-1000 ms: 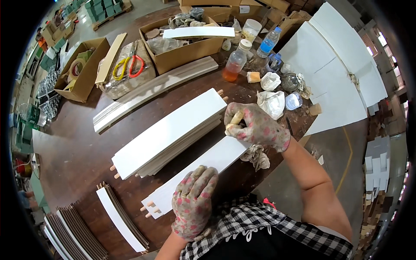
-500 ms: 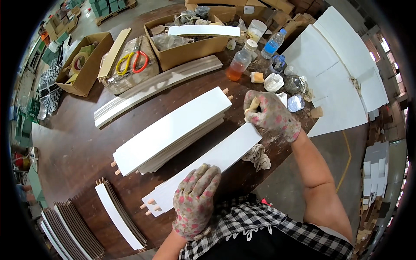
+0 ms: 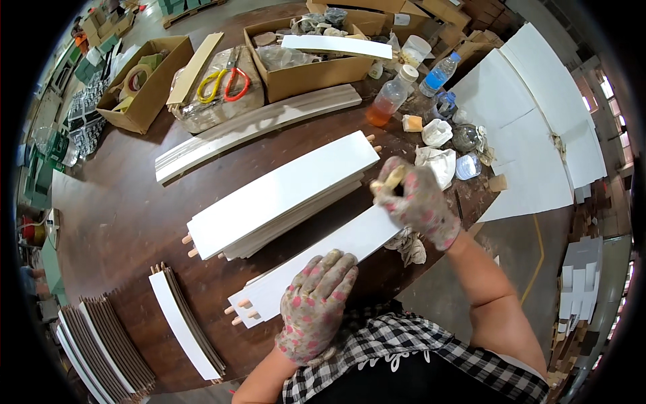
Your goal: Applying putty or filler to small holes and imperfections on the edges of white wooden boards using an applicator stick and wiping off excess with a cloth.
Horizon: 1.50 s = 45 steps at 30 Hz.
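My left hand (image 3: pixel 317 306), in a gray glove with pink spots, lies flat with its fingers stretched over a long white board (image 3: pixel 356 242). Wooden dowels (image 3: pixel 242 311) stick out at that board's left end. At the far right end, my right hand (image 3: pixel 420 209), gloved alike, is closed on a small tan piece (image 3: pixel 390 179). It is blurred, so its kind is hard to make out. A stack of white boards (image 3: pixel 289 192) with dowels in the ends lies just beyond. A crumpled rag (image 3: pixel 409 248) is beside the board, below my right hand.
Thin dowelled boards stand on edge at the near left (image 3: pixel 182 323). Farther back are pale molding strips (image 3: pixel 262 128), scissors (image 3: pixel 235 86) on a wrapped bundle, cardboard boxes (image 3: pixel 306 79) and bottles (image 3: pixel 392 97). White sheets (image 3: pixel 518 135) border the right side.
My right hand has come nearer and now covers the right end of the board, still holding the tan piece. My left hand stays flat on the board. The whole view has shifted slightly.
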Each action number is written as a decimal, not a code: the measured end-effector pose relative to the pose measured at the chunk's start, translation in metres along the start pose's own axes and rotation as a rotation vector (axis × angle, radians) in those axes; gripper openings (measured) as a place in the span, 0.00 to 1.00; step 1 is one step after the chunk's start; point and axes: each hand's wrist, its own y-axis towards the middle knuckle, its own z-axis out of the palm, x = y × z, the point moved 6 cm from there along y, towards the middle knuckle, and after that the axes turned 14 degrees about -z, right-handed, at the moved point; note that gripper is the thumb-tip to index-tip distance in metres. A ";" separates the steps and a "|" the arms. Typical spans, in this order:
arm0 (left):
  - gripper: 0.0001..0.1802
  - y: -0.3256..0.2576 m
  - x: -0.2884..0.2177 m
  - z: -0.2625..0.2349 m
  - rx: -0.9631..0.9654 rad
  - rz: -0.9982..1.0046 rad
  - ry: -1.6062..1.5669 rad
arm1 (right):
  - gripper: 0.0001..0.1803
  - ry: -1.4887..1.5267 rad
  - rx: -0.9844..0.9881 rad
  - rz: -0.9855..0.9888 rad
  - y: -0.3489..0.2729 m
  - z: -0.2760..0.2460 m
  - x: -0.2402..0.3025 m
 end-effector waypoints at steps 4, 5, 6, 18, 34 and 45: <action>0.17 -0.002 0.000 -0.002 0.016 0.010 -0.005 | 0.10 0.201 0.036 -0.207 0.013 0.048 0.058; 0.17 -0.002 0.001 -0.002 0.012 0.003 -0.002 | 0.10 0.152 0.058 -0.259 0.016 0.051 0.066; 0.17 -0.001 0.001 -0.002 0.023 0.012 -0.010 | 0.10 0.157 0.064 -0.264 0.015 0.051 0.062; 0.11 -0.024 0.020 0.029 0.388 -0.202 0.041 | 0.09 0.339 0.391 -0.253 0.034 0.097 0.105; 0.16 -0.013 0.009 0.010 0.212 -0.083 0.027 | 0.10 0.506 0.622 -0.029 0.048 0.087 0.095; 0.14 0.000 -0.001 -0.003 0.028 0.025 -0.039 | 0.08 -0.009 0.321 -0.034 0.026 -0.020 -0.008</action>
